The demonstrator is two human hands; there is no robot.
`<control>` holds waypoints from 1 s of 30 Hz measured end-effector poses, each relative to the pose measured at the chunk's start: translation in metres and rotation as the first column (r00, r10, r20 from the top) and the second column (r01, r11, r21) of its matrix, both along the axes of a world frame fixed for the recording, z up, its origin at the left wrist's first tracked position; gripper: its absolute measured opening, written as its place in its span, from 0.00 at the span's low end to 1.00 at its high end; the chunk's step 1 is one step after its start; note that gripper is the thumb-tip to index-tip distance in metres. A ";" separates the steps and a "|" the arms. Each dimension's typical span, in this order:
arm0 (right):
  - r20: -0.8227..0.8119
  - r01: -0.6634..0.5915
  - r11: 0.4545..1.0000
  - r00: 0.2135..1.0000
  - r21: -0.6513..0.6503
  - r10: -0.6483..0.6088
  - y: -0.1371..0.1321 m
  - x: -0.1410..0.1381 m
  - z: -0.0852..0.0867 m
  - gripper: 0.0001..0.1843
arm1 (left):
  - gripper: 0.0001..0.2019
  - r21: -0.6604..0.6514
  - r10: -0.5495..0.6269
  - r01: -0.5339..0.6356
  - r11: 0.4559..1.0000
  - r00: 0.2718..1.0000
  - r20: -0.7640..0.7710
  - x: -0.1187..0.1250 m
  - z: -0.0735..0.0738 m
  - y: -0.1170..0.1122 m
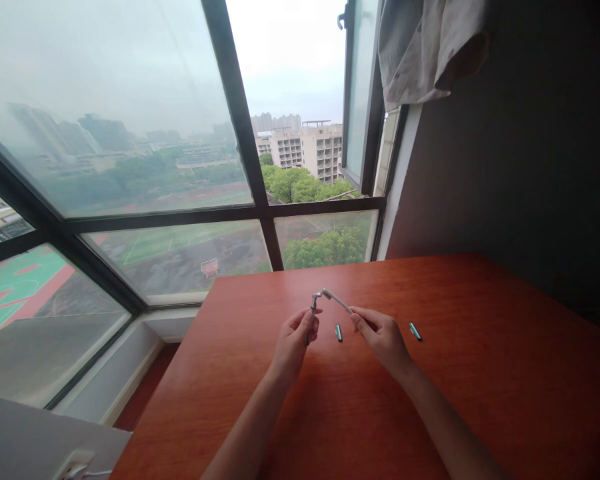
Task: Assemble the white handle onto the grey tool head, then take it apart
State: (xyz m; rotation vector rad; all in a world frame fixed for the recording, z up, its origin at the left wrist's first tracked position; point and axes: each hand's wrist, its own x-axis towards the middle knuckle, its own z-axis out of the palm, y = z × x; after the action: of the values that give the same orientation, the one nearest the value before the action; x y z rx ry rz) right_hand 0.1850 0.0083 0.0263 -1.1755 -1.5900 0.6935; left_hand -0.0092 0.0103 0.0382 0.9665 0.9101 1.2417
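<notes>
Left hand (293, 343), right hand (383, 337) each pinch end of thin bent silver metal rod (333, 297); harder bending could snap joint.

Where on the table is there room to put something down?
Bare table lies right of the right piece, out to the wall, and left of the left hand, to the table's edge. Crowded: between left hand and right hand, where the metal part is held above the middle piece.
</notes>
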 end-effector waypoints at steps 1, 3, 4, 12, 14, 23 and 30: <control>-0.004 -0.012 1.000 1.000 -0.001 0.012 0.000 0.000 0.000 0.21 | 0.21 0.004 0.007 -0.007 1.000 1.000 -0.011 0.000 0.000 0.000; -0.008 -0.041 0.999 0.999 0.000 0.041 0.000 0.001 0.001 0.21 | 0.21 0.025 0.017 -0.016 1.000 0.999 -0.038 -0.002 0.001 0.000; -0.006 -0.051 0.999 0.999 0.003 0.051 -0.001 0.002 0.002 0.21 | 0.21 0.041 0.021 -0.018 0.999 0.998 -0.057 -0.003 0.001 0.000; 0.046 0.014 0.999 0.999 0.045 -0.016 0.000 0.005 0.004 0.20 | 0.18 0.108 0.031 -0.016 0.994 0.989 -0.148 -0.008 0.005 -0.001; 0.041 0.021 0.999 0.999 0.043 -0.022 0.000 0.005 0.005 0.20 | 0.19 0.106 0.029 -0.013 0.994 0.989 -0.145 -0.008 0.005 -0.001; 0.025 -0.022 0.999 0.999 0.023 0.022 -0.001 0.007 0.006 0.19 | 0.18 0.107 0.066 -0.046 0.993 0.980 -0.186 -0.009 0.006 0.001; 0.052 -0.065 0.997 0.997 0.036 0.064 -0.002 0.010 0.009 0.19 | 0.18 0.105 0.089 -0.067 0.992 0.972 -0.219 -0.013 0.005 0.003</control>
State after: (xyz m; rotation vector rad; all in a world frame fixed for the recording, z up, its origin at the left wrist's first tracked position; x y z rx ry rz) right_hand 0.1945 0.0067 0.0356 -1.1267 -1.6830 0.6774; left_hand -0.0219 0.0128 0.0436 1.1744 1.0795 1.2706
